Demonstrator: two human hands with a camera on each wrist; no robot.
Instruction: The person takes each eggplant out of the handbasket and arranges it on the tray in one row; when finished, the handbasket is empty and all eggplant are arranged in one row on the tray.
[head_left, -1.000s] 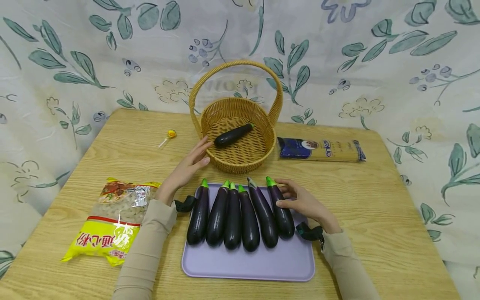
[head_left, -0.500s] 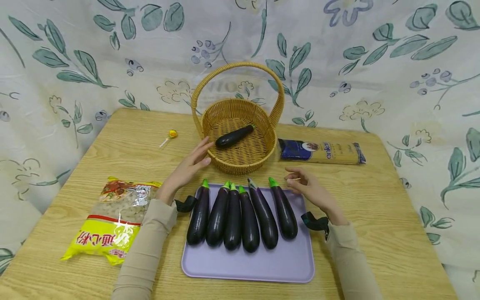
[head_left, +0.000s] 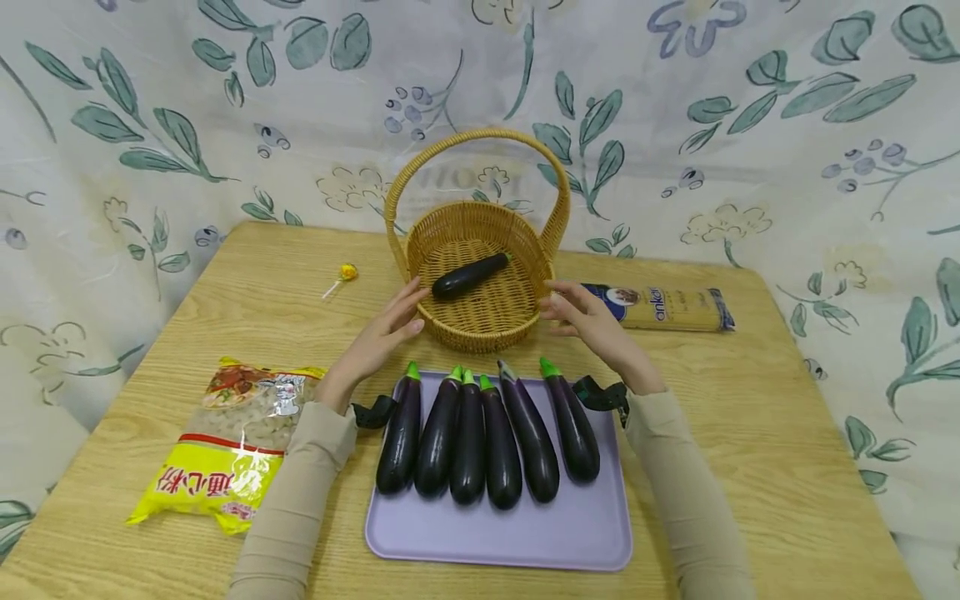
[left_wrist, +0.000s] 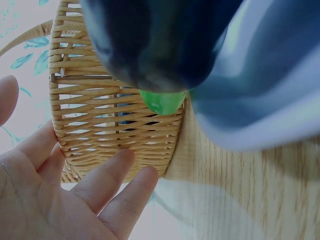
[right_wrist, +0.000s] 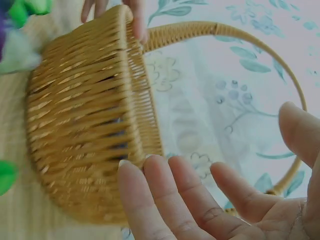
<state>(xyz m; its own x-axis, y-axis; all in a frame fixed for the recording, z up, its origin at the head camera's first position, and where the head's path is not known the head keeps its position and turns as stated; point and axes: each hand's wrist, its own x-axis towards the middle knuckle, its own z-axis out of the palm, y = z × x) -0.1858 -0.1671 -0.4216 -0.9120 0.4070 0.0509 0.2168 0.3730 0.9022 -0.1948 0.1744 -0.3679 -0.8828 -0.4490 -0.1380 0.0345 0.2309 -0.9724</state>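
A round wicker basket (head_left: pixel 480 337) with a tall handle stands behind the tray, one eggplant (head_left: pixel 470 277) lying inside it. At the basket's left side is my left hand (head_left: pixel 378 337), fingers extended against or close to the wall; contact is hard to tell. My right hand (head_left: pixel 592 325) is at the right side, its fingers loosely bent by the rim. Neither hand grips anything. Several dark eggplants (head_left: pixel 468 446) with mostly green stems lie side by side on the lilac tray (head_left: pixel 498 546). In the right wrist view, fingertips (right_wrist: pixel 131 175) of the right hand come up to the wicker wall.
A yellow bag of pasta (head_left: pixel 225 450) lies to the left, partly behind the left forearm. Behind the right hand is a long spaghetti packet (head_left: pixel 667 308). A small yellow lollipop (head_left: pixel 347 272) lies at the back left. Patterned cloth (head_left: pixel 300 108) hangs behind the wooden table (head_left: pixel 757 467).
My right hand has let go of the rightmost eggplant on the tray, then moved up and left to the basket's right side. The left hand has stayed by the basket.
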